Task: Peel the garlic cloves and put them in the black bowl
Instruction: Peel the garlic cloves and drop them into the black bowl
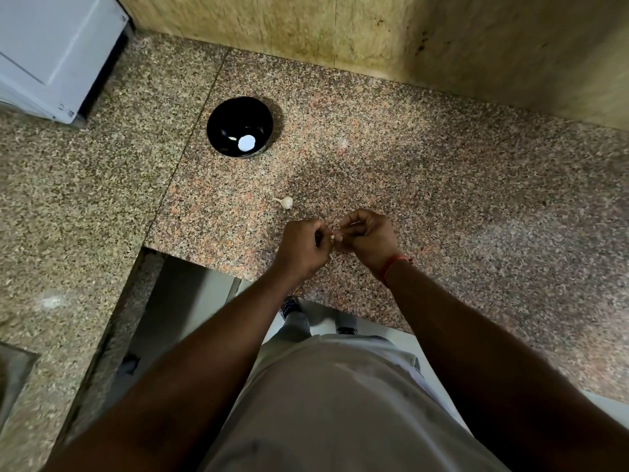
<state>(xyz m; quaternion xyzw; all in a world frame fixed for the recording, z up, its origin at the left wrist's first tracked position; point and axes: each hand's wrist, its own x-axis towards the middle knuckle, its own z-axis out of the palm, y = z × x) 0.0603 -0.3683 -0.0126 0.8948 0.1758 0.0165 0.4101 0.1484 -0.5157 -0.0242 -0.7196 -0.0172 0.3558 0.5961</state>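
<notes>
Table [442, 185]: granite. Black bowl [240, 126] at 11 o'clock. Left hand [303, 248] and right hand [367, 238], fingers curled, pinch one garlic clove [333, 236] at centre. Likely light, firm, papery-skinned: pinch the ends. Spare clove [286, 202] lies at 12.

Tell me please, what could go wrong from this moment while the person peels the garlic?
1. The garlic clove is pinched between the left hand and right hand close to the front edge of the granite counter; if it slips, it may fall to the floor.
2. The black bowl stands apart from the hands, so a peeled clove could drop on the way.
3. The garlic bulb lies loose nearby and could be knocked.
</notes>
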